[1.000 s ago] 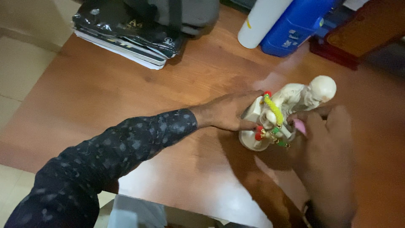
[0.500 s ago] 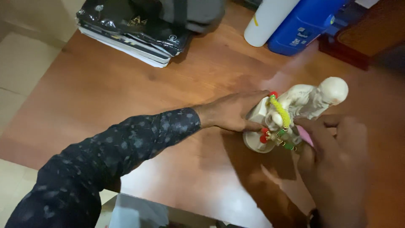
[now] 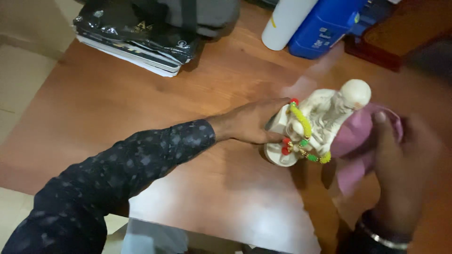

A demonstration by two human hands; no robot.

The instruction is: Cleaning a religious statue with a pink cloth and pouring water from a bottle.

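Note:
A cream-white seated figurine stands on a brown wooden table, with a yellow, red and green bead garland hung across its front. My left hand, in a dark speckled sleeve, grips the figurine's base and left side. My right hand holds a pink cloth pressed against the figurine's right side, just below the head.
A stack of papers under a black plastic-wrapped pack lies at the table's back left, beside a grey bag. A white cylinder and a blue bottle lie at the back. A dark red object sits far right.
My right hand has drawn back to the right and the pink cloth, mostly hidden before, is spread against the figurine's right side. My left hand keeps its grip on the base.

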